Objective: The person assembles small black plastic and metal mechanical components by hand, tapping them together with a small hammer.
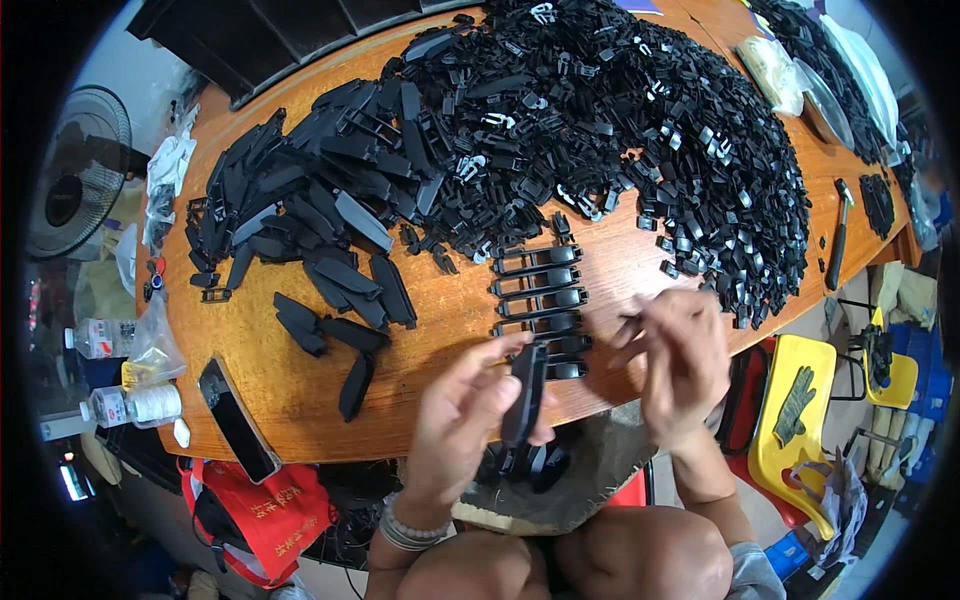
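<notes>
Head view: a long, slim black plastic cover (525,392) stands upright over the wooden table's (300,385) near edge, pinched in the left hand (462,420). Right hand (680,355), blurred, fingers curled beside it; its contents unclear.

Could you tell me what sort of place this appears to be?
Probably a small manual assembly workshop: a wooden table heaped with black plastic parts, a neat row of assembled pieces, and a hammer.

Single head-worn view, looking steeply down and forward over the wooden tabletop (300,380) from close range. The near edge sits just below centre; the person's knees fill the bottom. Fisheye bending curves the tabletop edges (strongest toward the rim).
</notes>
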Motion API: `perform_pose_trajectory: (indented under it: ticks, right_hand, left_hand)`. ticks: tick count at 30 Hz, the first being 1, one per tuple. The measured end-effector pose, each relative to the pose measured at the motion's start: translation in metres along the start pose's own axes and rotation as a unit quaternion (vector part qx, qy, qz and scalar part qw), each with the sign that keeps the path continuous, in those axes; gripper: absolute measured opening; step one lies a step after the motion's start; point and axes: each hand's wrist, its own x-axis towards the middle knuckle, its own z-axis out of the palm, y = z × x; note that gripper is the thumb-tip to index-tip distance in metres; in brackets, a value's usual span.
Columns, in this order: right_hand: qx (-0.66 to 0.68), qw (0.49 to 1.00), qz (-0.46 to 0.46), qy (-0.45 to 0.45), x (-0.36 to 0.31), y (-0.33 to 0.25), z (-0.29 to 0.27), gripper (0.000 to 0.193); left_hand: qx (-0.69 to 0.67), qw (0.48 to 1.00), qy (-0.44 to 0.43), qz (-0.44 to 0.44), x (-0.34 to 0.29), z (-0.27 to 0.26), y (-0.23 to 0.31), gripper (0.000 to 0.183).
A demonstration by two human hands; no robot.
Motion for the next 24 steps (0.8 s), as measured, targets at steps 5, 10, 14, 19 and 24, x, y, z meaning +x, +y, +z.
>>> perform_pose_trajectory:
  ticks: [5,10,14,19,24]
  right_hand:
    - [0.069,0.997,-0.041,0.002,-0.006,-0.018,0.016,0.032]
    - [0.040,0.996,-0.075,-0.002,-0.005,-0.017,0.026,0.032]
    - [0.079,0.996,-0.051,0.010,-0.010,-0.016,0.032,0.024]
    - [0.102,0.992,-0.049,-0.050,-0.014,-0.014,0.030,0.027]
    - [0.090,0.989,-0.044,-0.110,-0.005,-0.023,0.023,0.031]
  left_hand:
    - [-0.070,0.996,-0.046,-0.021,0.001,0.006,-0.010,0.043]
    - [0.001,1.000,-0.007,-0.026,-0.001,0.016,-0.008,0.040]
    - [-0.029,0.999,-0.033,0.003,-0.002,0.008,-0.012,0.045]
    - [0.060,0.997,-0.001,0.051,-0.005,0.004,-0.013,0.043]
    - [0.082,0.995,-0.002,0.055,-0.005,0.002,-0.010,0.043]
